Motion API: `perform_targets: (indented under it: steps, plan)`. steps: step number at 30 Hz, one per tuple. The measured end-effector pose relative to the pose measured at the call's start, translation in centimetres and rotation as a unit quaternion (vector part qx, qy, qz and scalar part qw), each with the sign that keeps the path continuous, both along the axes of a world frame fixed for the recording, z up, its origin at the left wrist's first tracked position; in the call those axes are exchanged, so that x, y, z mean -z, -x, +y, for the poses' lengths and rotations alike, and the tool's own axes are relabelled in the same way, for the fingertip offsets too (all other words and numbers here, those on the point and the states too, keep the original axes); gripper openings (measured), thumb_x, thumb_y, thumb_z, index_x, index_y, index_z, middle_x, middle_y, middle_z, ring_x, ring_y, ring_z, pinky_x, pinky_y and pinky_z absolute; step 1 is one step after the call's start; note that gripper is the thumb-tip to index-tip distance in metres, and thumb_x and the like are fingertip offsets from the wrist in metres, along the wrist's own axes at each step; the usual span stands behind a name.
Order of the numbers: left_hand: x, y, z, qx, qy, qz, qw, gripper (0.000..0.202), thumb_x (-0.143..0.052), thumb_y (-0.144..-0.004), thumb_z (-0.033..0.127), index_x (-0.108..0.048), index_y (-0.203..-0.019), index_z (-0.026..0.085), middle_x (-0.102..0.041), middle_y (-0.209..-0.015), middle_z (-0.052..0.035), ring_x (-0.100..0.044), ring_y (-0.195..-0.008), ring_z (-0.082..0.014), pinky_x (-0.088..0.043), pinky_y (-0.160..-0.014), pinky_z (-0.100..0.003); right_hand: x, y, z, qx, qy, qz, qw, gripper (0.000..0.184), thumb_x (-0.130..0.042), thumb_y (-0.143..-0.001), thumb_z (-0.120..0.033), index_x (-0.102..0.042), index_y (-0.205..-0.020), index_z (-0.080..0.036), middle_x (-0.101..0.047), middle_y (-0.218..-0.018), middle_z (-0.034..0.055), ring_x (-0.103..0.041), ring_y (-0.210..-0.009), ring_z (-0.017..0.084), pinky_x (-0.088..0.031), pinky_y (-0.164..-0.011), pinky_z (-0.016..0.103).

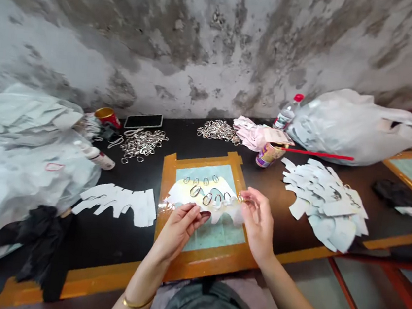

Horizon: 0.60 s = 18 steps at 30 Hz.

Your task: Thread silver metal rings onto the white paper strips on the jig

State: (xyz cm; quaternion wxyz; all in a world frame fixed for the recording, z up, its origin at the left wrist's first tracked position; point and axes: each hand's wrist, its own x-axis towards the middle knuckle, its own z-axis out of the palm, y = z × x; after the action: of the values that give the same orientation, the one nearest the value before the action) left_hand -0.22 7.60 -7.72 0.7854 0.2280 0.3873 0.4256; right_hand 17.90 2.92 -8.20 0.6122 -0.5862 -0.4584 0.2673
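Note:
A pale, curved cut-out piece [177, 191] lies on a light-blue sheet [196, 241] fixed with brown tape in front of me. Several oval metal rings [207, 199] sit in two rows on the piece. My left hand [181, 226] is at its near left edge, thumb and fingers pressed together; what they hold, if anything, I cannot make out. At the right end of the piece, my right hand [258, 225] pinches a small metal ring [240, 196] between thumb and fingertips.
Loose metal rings form piles [143, 143] at the back. White cut-outs lie left [122, 202] and in a heap right [325, 200]. Plastic bags [354, 124] stand at both sides. A can [267, 156] with a red stick, a bottle [288, 113] and a phone [143, 121] are near the wall.

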Motion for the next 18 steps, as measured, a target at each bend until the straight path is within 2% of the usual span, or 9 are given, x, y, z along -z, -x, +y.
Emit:
perform_targets:
  steps: [2,4,8,11,14,16,18]
  plan:
    - [-0.1,-1.3,-0.4,0.008,-0.007,0.008,1.0,0.028,-0.084,-0.065,0.028,-0.065,-0.077,0.014,-0.061,-0.063,0.0026,-0.069,-0.074,-0.0139,-0.056,-0.087,-0.029,-1.6,-0.3,-0.2,-0.025,-0.024,-0.133,0.99,0.018,-0.053,-0.091,-0.023,-0.062,-0.107,-0.027,-0.059,-0.114,0.0075,-0.054,-0.112,0.023,-0.045,-0.097,0.041]
    - [-0.1,-2.2,-0.7,0.02,-0.004,0.008,1.0,0.028,-0.084,-0.064,0.03,-0.065,-0.078,0.014,-0.062,-0.064,0.0022,-0.068,-0.075,-0.0137,-0.056,-0.087,-0.029,-2.9,-0.2,-0.2,-0.035,-0.046,-0.255,0.965,0.015,-0.057,-0.089,-0.021,-0.067,-0.1,-0.027,-0.059,-0.115,0.0071,-0.052,-0.115,0.025,-0.043,-0.099,0.044]
    - [0.2,-3.1,-1.2,0.018,0.0,0.002,1.0,0.029,-0.085,-0.064,0.031,-0.066,-0.08,0.015,-0.064,-0.068,0.001,-0.067,-0.076,-0.0136,-0.055,-0.085,-0.03,-3.5,0.6,0.2,-0.004,-0.053,-0.39,0.919,0.015,-0.06,-0.089,-0.02,-0.069,-0.098,-0.027,-0.063,-0.118,0.005,-0.049,-0.119,0.026,-0.041,-0.099,0.048]
    - [1.1,-3.3,-1.8,0.004,0.004,0.003,1.0,0.03,-0.084,-0.065,0.034,-0.066,-0.081,0.016,-0.065,-0.07,0.0012,-0.066,-0.078,-0.0134,-0.053,-0.086,-0.03,-2.6,1.1,0.5,0.005,-0.047,-0.423,0.905,0.013,-0.06,-0.09,-0.019,-0.069,-0.096,-0.025,-0.065,-0.118,0.0045,-0.051,-0.118,0.026,-0.042,-0.098,0.048]
    - [2.2,-3.5,-2.8,0.003,0.002,0.011,1.0,0.03,-0.082,-0.066,0.037,-0.067,-0.082,0.017,-0.066,-0.073,0.0017,-0.063,-0.077,-0.0115,-0.05,-0.088,-0.029,-1.6,0.8,0.4,-0.015,-0.033,-0.423,0.905,0.011,-0.06,-0.09,-0.018,-0.07,-0.094,-0.022,-0.066,-0.118,0.0053,-0.052,-0.118,0.027,-0.045,-0.095,0.049]
    - [2.8,-3.8,-3.5,0.01,-0.002,0.015,1.0,0.028,-0.081,-0.068,0.038,-0.068,-0.082,0.017,-0.066,-0.075,0.0017,-0.061,-0.076,-0.0105,-0.049,-0.086,-0.027,-1.6,0.2,-0.1,-0.033,-0.025,-0.414,0.909,0.01,-0.061,-0.089,-0.017,-0.07,-0.091,-0.021,-0.067,-0.116,0.0061,-0.053,-0.116,0.027,-0.047,-0.093,0.049]
    - [3.1,-4.4,-4.3,0.029,-0.006,0.017,0.999,0.026,-0.079,-0.071,0.038,-0.069,-0.081,0.016,-0.065,-0.074,0.0012,-0.058,-0.074,-0.0104,-0.048,-0.082,-0.025,-2.6,-0.9,-1.1,-0.059,-0.025,-0.399,0.915,0.01,-0.061,-0.088,-0.015,-0.069,-0.089,-0.021,-0.067,-0.114,0.0071,-0.054,-0.115,0.027,-0.05,-0.092,0.047]
